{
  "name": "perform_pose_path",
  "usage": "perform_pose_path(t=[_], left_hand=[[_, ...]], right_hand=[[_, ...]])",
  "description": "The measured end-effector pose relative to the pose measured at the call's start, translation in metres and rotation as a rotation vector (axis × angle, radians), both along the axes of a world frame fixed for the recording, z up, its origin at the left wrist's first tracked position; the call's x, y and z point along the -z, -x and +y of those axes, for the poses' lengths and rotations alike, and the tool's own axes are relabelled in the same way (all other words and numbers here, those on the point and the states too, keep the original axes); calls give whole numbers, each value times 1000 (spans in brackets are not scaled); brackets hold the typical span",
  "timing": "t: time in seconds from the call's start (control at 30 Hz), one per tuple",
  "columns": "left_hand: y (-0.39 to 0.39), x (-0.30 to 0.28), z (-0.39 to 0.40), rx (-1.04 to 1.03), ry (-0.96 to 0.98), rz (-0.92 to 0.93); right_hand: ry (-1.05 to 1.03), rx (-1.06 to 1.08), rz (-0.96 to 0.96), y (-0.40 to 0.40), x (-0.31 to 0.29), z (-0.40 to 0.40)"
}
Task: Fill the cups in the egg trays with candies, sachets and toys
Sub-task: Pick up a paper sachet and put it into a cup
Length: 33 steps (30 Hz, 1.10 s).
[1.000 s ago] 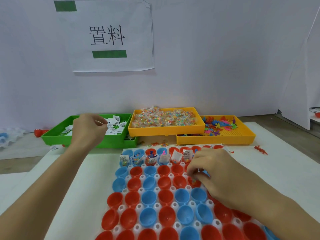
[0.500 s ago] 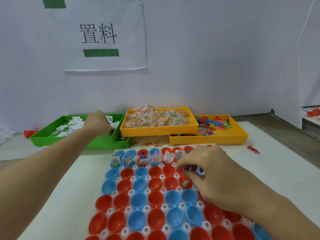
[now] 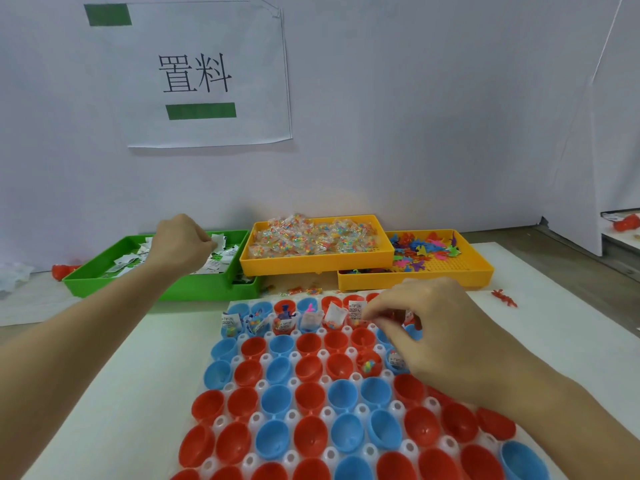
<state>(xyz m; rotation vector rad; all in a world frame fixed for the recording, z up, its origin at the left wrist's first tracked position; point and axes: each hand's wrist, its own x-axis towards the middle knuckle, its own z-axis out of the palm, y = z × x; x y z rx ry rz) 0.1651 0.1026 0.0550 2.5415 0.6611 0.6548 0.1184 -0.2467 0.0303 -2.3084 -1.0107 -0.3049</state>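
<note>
Head view takes in a white sheet-covered table (image 3: 540,344) against a white wall, where a paper sign with black characters and green bars (image 3: 204,74) hangs. On the sheet lies a clear plastic egg tray of red and blue cups (image 3: 311,403), its left edge well apart from the sheet's left border, leaving open room there. Behind the tray stand three bins: a green plastic bin of white sachets (image 3: 162,271) at left, a yellow plastic bin of wrapped candies (image 3: 313,249) in the middle, its right end resting on the rim of a lower yellow perforated bin of small coloured toys (image 3: 433,259) at right. Only the tray's far rows and a couple of cups lower at right hold items. The left hand (image 3: 180,244), over the green bin, has its fingers curled in; what they hold I cannot tell, whereas half a second ago it was reaching deeper into the sachets. The right hand (image 3: 429,327) hovers over the tray's far right cups, fingertips bunched downward as before, any item between them hidden.
</note>
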Motion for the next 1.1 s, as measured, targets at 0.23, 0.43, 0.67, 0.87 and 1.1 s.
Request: perform_pose_path(t=[0.23, 0.43, 0.67, 0.87, 1.1], left_hand=[[43, -23, -41, 66, -7, -308], [77, -7, -127, 604, 335, -201], [75, 11, -158, 770, 252, -116], [76, 12, -158, 839, 256, -68], [78, 10, -152, 837, 170, 23]], right_hand=[[-136, 19, -41, 1, -2, 1], [-297, 28, 35, 2, -2, 6], [-447, 93, 131, -2, 1, 6], [-355, 80, 117, -3, 0, 5], [-139, 31, 99, -3, 2, 3]])
